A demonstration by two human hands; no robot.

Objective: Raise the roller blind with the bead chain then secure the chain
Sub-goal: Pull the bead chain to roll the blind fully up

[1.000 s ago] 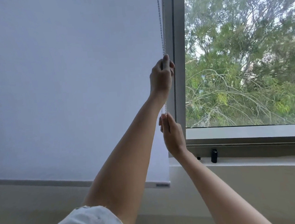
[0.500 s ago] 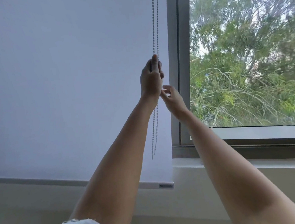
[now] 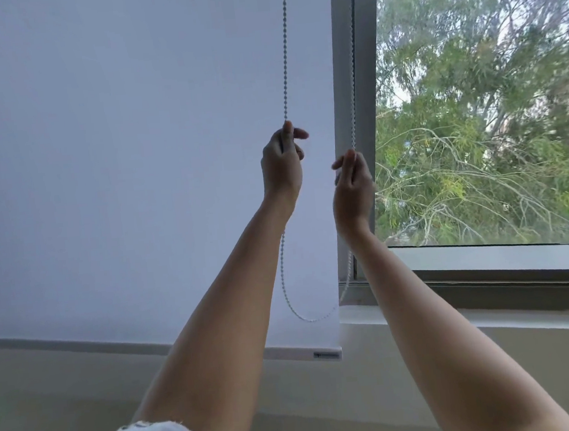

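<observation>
Both arms raised; left hand (image 3: 282,165) pinched shut (higher), right hand (image 3: 352,185) pinched shut just beside it.

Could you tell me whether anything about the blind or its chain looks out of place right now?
Nothing looks damaged. The one oddity: the bead chain is spread apart, one strand in the left hand, the other in the right hand, its loop sagging slack below. The roller blind hangs straight and fully down.

white roller blind (image 3: 133,159) lowered, bead chain (image 3: 284,60) looped
</observation>
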